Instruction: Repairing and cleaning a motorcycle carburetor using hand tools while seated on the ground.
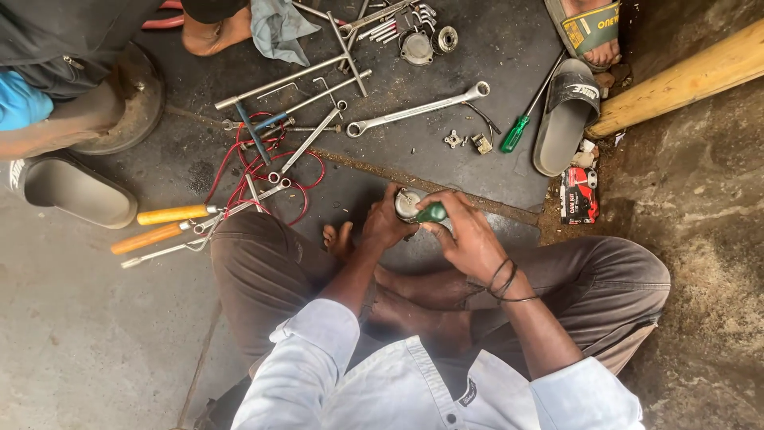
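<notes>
I sit cross-legged on the floor. My left hand (387,223) is wrapped around a small round metal part (408,203) held above my feet. My right hand (469,236) grips a green-handled tool (434,213) whose tip meets that metal part. Both hands are close together in the middle of the view. The underside of the part is hidden by my fingers.
Wrenches (418,107), long steel bars (290,80), red wire (263,171), two orange-handled tools (171,215), a green screwdriver (517,131) and small metal parts lie on the dark mat. Sandals (567,115), a wooden beam (684,80), a small red box (579,195) and another person's legs (72,119) are nearby.
</notes>
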